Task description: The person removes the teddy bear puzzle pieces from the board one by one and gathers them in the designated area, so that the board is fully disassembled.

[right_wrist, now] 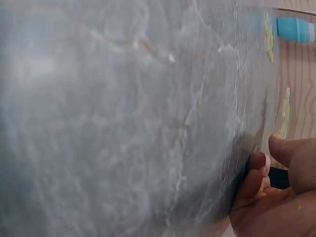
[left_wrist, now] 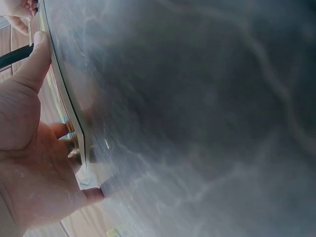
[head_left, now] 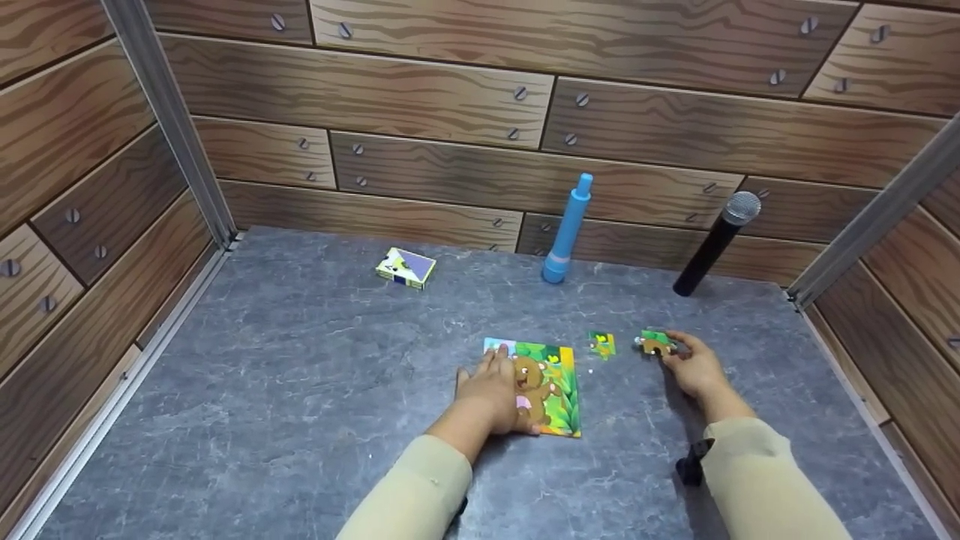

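Observation:
A square bear picture board (head_left: 562,382), with a brown bear among green leaves, lies on the grey table. My left hand (head_left: 489,390) rests over its left half, fingers stretched toward the far edge; the left wrist view shows the board's edge (left_wrist: 74,118) beside the palm. Between thumb and fingers my right hand (head_left: 696,367) pinches a green and brown jigsaw piece (head_left: 655,343), right of the board. In the right wrist view this piece (right_wrist: 286,111) stands edge-on at the thumb tip. A second jigsaw piece (head_left: 601,344), green and yellow, lies between the board and the right hand.
A small yellow and purple box (head_left: 406,268) sits at the back left. Toward the wall stand a blue cylindrical toy (head_left: 568,232) and a black microphone (head_left: 712,247) with a silver head. Wood-patterned walls (head_left: 435,90) enclose the table (head_left: 300,375).

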`<state>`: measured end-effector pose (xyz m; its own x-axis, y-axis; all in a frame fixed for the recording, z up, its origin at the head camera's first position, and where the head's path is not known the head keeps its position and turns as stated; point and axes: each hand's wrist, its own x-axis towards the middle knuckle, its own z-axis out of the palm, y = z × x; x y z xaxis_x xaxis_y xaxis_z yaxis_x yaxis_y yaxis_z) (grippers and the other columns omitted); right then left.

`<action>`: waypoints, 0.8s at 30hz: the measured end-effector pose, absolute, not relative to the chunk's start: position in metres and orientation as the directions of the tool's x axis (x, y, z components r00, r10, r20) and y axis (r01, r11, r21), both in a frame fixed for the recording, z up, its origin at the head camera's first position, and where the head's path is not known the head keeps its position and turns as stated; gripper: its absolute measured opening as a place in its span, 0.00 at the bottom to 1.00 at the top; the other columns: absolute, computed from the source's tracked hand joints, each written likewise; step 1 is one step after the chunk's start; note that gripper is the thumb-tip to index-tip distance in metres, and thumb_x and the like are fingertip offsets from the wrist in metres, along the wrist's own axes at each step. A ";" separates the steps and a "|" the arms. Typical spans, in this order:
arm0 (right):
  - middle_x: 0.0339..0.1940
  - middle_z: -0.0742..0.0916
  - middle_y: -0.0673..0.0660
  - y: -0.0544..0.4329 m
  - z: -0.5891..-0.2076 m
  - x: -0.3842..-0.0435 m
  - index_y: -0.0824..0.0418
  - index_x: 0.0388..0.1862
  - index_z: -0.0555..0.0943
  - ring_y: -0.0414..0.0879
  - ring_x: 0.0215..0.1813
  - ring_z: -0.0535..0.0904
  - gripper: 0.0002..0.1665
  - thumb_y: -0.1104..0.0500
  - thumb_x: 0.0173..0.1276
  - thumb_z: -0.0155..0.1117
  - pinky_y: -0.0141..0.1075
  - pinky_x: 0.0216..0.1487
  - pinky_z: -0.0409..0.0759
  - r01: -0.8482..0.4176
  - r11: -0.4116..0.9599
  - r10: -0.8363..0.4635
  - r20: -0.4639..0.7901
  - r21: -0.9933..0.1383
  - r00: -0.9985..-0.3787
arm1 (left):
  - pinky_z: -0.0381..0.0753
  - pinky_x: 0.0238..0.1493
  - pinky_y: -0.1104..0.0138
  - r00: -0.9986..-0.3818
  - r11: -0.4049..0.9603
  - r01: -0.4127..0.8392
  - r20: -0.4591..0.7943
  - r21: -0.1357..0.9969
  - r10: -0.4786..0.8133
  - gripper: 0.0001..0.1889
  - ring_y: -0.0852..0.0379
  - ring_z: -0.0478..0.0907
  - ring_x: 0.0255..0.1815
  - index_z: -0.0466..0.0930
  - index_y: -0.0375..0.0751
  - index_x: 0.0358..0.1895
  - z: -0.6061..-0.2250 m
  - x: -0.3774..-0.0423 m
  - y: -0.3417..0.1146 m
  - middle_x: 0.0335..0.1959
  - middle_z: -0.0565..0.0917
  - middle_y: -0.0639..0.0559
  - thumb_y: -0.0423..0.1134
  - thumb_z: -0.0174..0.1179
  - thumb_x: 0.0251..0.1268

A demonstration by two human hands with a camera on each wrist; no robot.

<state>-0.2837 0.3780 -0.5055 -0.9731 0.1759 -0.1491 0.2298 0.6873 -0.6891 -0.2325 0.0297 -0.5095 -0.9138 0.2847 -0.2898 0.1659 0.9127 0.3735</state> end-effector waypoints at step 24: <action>0.78 0.66 0.79 0.373 -0.504 -0.295 0.68 0.80 0.66 0.73 0.77 0.65 0.31 0.66 0.80 0.56 0.64 0.75 0.65 0.253 0.784 0.158 -0.212 -0.567 -0.964 | 0.48 0.82 0.39 -0.915 0.913 0.167 -0.287 0.371 0.284 0.62 0.50 0.43 0.88 0.55 0.41 0.84 -0.507 -0.231 0.029 0.89 0.47 0.49 0.70 0.75 0.53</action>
<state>-0.2952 0.3733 -0.5040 -0.9645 0.1577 -0.2119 0.2528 0.7840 -0.5670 -0.2312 0.0286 -0.5068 -0.9146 0.2844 -0.2875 0.1673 0.9133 0.3713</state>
